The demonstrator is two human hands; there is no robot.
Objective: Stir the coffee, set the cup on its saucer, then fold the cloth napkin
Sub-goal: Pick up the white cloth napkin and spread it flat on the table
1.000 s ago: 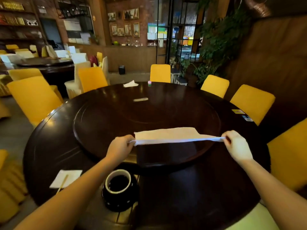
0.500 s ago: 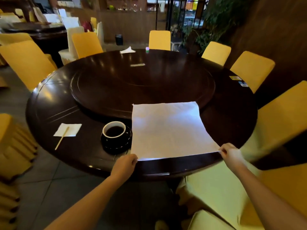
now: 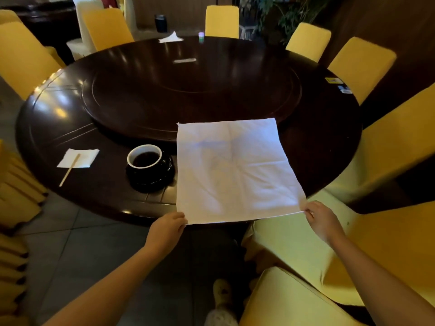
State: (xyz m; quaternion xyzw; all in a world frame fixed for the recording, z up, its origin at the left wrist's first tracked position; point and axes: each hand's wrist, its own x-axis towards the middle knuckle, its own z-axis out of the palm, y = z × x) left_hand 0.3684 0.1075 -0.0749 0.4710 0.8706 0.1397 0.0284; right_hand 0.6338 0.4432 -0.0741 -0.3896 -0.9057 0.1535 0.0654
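Two hands pinch napkin (image 3: 233, 170) corners | left (image 3: 166, 229) | right (image 3: 323, 221)

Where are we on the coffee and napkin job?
Looks done: the cup sits on its saucer, and the stir stick lies aside on a paper napkin. In hand: the cloth napkin is spread flat and unfolded, left hand and right hand each with a grip on a near corner. Left: all the folding.
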